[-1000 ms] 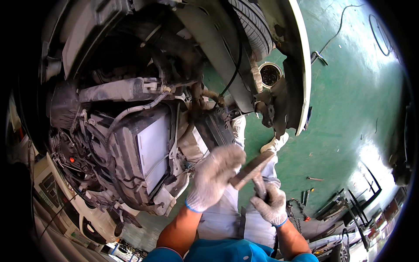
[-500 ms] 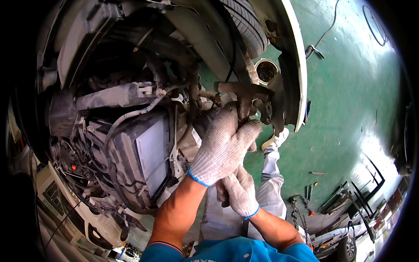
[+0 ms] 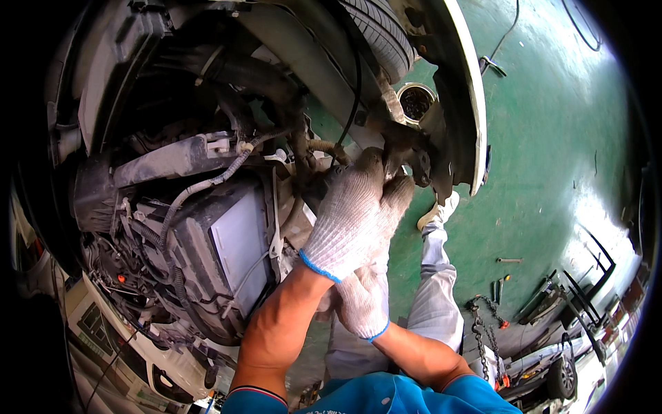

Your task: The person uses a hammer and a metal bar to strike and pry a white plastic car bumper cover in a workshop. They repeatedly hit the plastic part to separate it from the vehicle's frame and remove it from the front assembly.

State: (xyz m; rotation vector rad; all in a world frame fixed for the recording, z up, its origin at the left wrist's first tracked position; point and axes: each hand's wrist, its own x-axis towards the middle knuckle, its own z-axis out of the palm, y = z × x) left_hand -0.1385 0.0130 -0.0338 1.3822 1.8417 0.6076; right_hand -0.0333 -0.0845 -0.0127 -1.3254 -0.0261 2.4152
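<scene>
Both of my hands wear off-white knitted gloves with blue cuffs. My left hand is closed, high up, around what looks like the handle of a hammer, whose dark brown metal head stands beyond the fingers. Below the left wrist, my right hand is curled into a fist, apparently on the lower handle, which the gloves hide. The hammer is beside the stripped front end of a car, near the inner edge of the fender. Shadow and blur hide whether its head touches the metal there.
A tire sits under the fender, with a round bucket of dark contents beside it. The battery-like box and hoses lie left. On the green floor are a chain, a wrench and black frame parts.
The hammer head has swung and tilted, looking shorter and darker now. My hands have moved slightly with it, the right closer beneath the left wrist. The whole view has shifted a little.
</scene>
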